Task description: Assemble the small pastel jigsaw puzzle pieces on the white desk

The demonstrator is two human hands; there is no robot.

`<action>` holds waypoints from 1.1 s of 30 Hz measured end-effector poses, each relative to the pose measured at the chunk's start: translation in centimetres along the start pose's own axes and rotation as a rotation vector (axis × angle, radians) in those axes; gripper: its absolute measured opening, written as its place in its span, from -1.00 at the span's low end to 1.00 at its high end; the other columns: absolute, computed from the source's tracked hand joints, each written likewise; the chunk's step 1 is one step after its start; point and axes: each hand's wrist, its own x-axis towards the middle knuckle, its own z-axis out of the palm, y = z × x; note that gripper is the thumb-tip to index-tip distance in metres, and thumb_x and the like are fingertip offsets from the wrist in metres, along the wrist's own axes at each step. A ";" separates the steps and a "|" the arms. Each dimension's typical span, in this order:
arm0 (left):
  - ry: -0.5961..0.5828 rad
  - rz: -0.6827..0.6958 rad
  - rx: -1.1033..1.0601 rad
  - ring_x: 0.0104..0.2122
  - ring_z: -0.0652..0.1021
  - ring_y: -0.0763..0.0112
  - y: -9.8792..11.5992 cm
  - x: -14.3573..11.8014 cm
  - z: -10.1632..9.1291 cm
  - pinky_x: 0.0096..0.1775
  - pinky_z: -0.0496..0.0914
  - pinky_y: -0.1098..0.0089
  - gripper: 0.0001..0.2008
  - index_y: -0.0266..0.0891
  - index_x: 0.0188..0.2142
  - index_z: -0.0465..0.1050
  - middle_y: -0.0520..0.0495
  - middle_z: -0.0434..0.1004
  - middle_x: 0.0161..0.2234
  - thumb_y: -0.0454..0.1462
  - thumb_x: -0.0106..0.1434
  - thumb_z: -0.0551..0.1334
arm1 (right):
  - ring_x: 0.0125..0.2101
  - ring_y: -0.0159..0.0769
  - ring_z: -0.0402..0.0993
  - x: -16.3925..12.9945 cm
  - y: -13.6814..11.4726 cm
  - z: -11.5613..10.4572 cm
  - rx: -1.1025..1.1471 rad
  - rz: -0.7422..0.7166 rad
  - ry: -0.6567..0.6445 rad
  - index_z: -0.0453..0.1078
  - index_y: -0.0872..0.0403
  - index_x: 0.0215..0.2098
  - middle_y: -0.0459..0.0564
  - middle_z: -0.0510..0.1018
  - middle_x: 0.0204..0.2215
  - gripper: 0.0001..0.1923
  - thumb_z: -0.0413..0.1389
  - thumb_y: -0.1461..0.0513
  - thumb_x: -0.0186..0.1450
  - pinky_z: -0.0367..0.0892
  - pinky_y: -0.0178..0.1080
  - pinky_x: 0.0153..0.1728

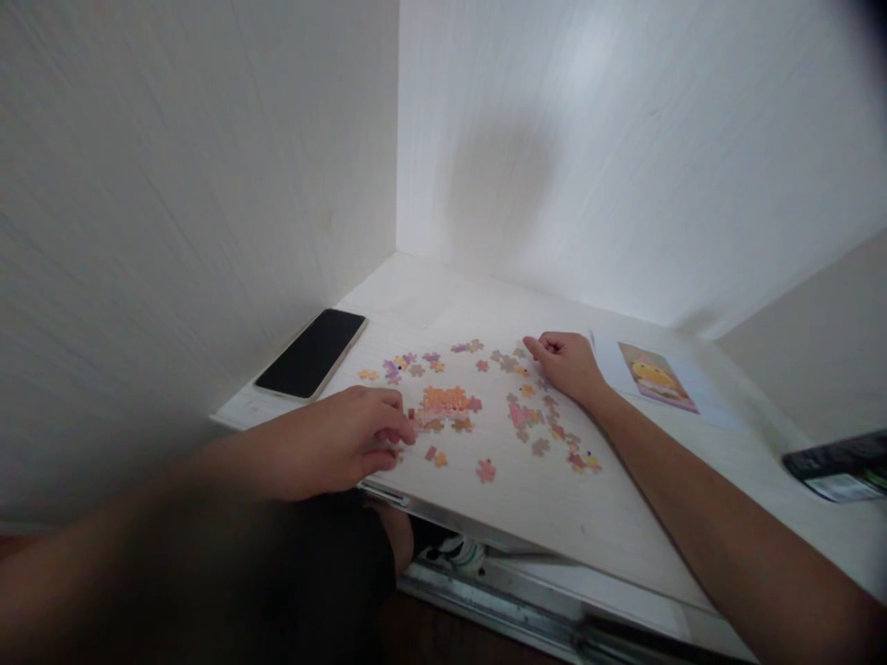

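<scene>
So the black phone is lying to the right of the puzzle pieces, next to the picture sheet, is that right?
Not quite. The head view shows the black phone lying to the left of the puzzle pieces, near the left hand. The picture sheet is on the opposite side, by the right hand.

A pale wooden desk carries scattered puzzle pieces, a phone and a picture sheet.

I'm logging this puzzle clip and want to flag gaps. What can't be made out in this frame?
- Head view: whether the left hand pinches a piece; its curled fingers hide it.
- Loose pieces: prints too small to read.
- Dark object at right: cut off by the edge.
- Picture sheet: blurred.
- Right hand: fingertips cover what they touch.
</scene>
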 end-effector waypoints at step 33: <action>0.463 -0.456 -1.269 -0.55 0.35 0.58 4.3 3.6 4.1 -0.55 0.20 0.53 -0.71 -0.31 -0.28 0.51 -0.03 0.44 -0.42 -0.11 0.15 0.37 | -0.19 -0.31 0.53 -6.8 -11.3 -0.1 0.349 -0.788 -0.004 0.46 0.03 -0.05 0.04 0.59 -0.18 -0.71 0.21 0.33 0.25 0.50 -0.21 -0.18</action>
